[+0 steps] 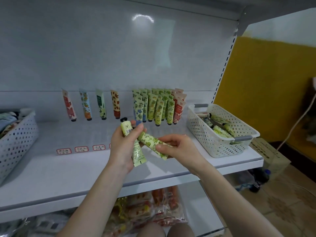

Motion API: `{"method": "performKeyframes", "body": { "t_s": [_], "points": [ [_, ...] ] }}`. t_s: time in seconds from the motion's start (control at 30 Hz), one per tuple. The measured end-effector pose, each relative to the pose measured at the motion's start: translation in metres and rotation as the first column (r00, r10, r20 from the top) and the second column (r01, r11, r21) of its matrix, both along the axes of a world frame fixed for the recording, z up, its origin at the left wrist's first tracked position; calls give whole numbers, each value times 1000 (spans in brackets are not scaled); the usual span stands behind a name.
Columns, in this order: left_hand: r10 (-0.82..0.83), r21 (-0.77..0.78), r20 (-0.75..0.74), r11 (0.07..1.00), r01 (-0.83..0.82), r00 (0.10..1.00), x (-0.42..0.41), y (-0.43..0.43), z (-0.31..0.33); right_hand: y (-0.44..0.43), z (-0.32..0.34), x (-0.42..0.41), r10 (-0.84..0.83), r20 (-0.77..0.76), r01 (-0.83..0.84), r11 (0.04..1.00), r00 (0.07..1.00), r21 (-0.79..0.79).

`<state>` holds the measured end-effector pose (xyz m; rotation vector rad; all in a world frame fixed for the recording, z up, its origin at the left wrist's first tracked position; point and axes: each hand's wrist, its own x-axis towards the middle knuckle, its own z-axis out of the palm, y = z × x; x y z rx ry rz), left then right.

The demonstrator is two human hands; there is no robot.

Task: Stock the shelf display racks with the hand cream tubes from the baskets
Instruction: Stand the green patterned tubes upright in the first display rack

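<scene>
Over the white shelf [68, 168] I see my left hand [121, 147] gripping a pale tube [126, 130] cap-up and my right hand [177, 147] pinching a leafy tube [150, 142] aslant, racked tubes [153, 106] just beyond both.

Green leaf-print tube [151, 143], plain pale yellow-green tube [126, 129], white perforated basket [211, 143], mustard-yellow wall [265, 82]

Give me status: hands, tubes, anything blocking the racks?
Left hand grips a pale green tube, cap up. Right hand holds a leaf-print tube, crossing the first. Both above the shelf, before the racked tubes; nothing between.
</scene>
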<state>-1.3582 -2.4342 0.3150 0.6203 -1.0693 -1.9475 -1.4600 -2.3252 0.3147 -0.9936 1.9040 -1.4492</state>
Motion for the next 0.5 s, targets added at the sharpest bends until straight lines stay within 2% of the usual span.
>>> {"method": "performKeyframes", "body": {
  "t_s": [0.1,0.2,0.3,0.37,0.5],
  "points": [
    [36,-87,95,996,-28,995,5,2,-3,5,2,3,-55,40,56,998,998,-28],
    [38,-112,138,993,-23,990,10,4,-5,9,5,2,-116,251,151,981,961,-126],
    [31,-98,141,995,-17,989,11,9,-7,9,8,1,-106,526,264,935,844,-237],
    [37,-54,106,998,-32,994,8,13,-8,6,7,4,-59,641,317,901,766,-297],
    [35,-2,64,999,-35,997,0,19,-9,1,-2,14,-56,665,402,834,745,-379]
  ]
}}
